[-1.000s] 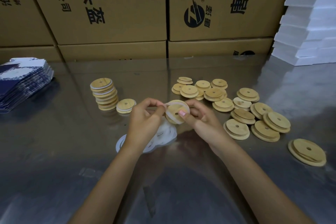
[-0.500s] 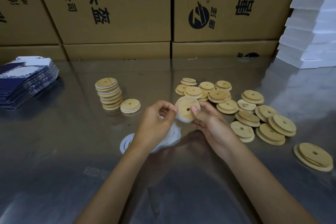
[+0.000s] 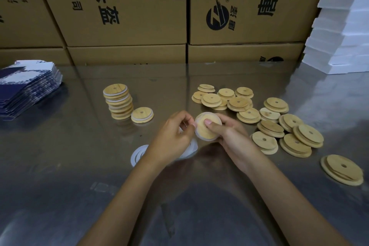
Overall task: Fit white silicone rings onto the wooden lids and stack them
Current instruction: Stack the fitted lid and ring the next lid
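Observation:
Both hands hold one wooden lid [image 3: 205, 133] above the middle of the steel table. My right hand [image 3: 229, 136] grips it with the thumb pressed on its face. My left hand [image 3: 172, 136] pinches the white silicone ring [image 3: 196, 124] at the lid's left rim. A pile of loose white rings [image 3: 139, 154] lies under my left hand, partly hidden. A stack of ringed lids [image 3: 118, 101] stands at the left, with one ringed lid [image 3: 142, 115] beside it. Several bare lids [image 3: 259, 114] lie scattered at the right.
Large cardboard boxes [image 3: 127, 6] wall off the back edge of the table. A pile of blue-and-white folded cartons [image 3: 26, 86] sits at the far left. White foam slabs [image 3: 343, 26] are stacked at the back right. One lone lid [image 3: 341, 169] lies near the right edge.
The lid has turned in my hands from tilted to nearly face-on. The ring has gone from stretched loose over the lid to sitting around its rim, and my right thumb now covers the hole.

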